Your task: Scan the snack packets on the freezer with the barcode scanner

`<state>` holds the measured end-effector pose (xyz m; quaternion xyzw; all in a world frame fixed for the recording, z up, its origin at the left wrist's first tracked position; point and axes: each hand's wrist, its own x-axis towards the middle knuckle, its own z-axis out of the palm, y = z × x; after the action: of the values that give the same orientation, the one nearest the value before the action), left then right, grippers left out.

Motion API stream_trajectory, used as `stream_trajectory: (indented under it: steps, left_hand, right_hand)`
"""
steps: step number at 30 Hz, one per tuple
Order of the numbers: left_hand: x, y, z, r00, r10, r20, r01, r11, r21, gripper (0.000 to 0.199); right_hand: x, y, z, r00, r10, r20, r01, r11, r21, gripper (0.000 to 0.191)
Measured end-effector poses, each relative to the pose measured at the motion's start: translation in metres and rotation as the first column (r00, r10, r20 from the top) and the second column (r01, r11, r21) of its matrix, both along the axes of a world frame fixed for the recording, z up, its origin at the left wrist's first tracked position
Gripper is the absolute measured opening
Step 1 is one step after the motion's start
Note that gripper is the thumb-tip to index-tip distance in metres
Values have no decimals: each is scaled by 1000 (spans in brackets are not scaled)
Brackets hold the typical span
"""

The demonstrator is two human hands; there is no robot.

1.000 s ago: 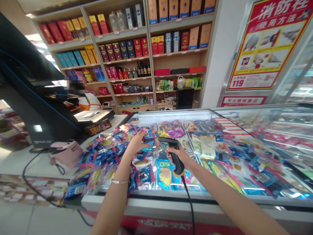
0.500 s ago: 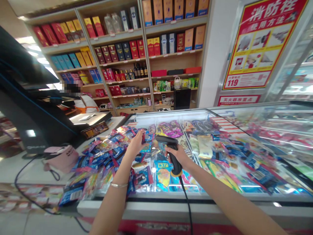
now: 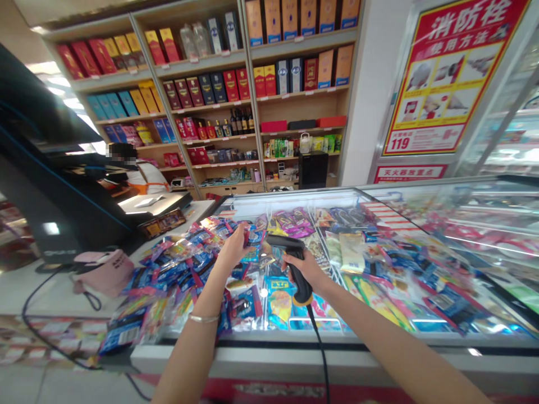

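My right hand (image 3: pixel 306 266) is wrapped round the grip of a black barcode scanner (image 3: pixel 300 275), whose head points left towards my other hand. A black cable runs down from its handle. My left hand (image 3: pixel 236 242), with a bangle on the wrist, is closed at the right edge of the heap, on a blue and red packet (image 3: pixel 254 238) partly hidden by the fingers. Around that hand lies a pile of shiny blue wrapped packets (image 3: pixel 181 269), spread over the freezer's left side and onto the counter.
A chest freezer (image 3: pixel 295 353) with a glass top holds several kinds of packets. On the white counter (image 3: pixel 37 292) stand a pink pouch (image 3: pixel 105 272) and a dark terminal (image 3: pixel 63 224). A person in an orange-trimmed apron (image 3: pixel 147 177) is behind it. Shelves (image 3: pixel 202 112) of boxes line the back.
The scanner and my right hand have shifted very slightly to the left. My left hand stays in the same place with its grip unchanged.
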<state>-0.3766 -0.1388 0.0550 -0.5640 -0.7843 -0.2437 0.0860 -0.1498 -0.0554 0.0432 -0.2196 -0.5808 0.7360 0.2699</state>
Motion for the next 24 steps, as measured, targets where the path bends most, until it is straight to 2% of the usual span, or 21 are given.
stream_trajectory:
  steps: [11,16,19,22,24]
  left_hand:
    - [7,-2,7,999,45,20,-44,999,-26,71]
    - [5,-2,6,999,34,4,-34,999,-25,76]
    - [5,-3,4,1000,-10,-26,10,1000,-2,77]
    - [4,-5,6,996,-44,-79,46,998,31,79]
    - [4,-6,11,992,-6,-123,12,999,44,80]
  right_hand:
    - [0,-1,1,1000,-14,3,14,1000,-14,23]
    - [-1,1,-3,1000,-8,-8,8,1000,-3,24]
    - [-2,2,-5,1000,-11,-9,11,1000,-20,23]
    - [-3,5,-1,1000,-25,-16,24,998,-61,23]
    - [-1,8,6,998,-47,-41,44,996,-77,22]
